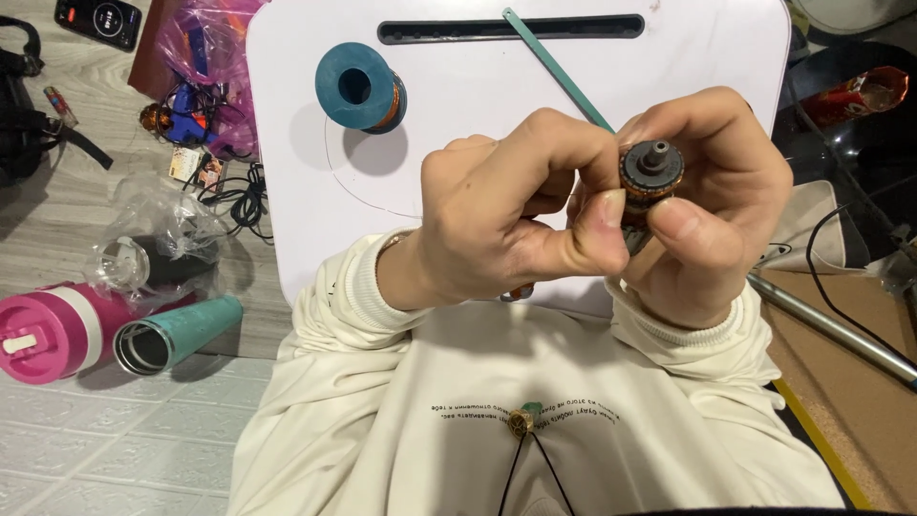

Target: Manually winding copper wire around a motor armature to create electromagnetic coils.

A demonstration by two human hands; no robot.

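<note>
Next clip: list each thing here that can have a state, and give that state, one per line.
Left hand: closed, thumb pressing on the motor rotor.
Right hand: gripping the motor rotor.
Motor rotor: held up between both hands, shaft pointing toward the camera.
Wire spool: resting on the white table, partly wound with copper wire.
Teal tumbler: on its side, lid off.
Pink bottle: on its side, capped.
Phone: screen lit.
</note>
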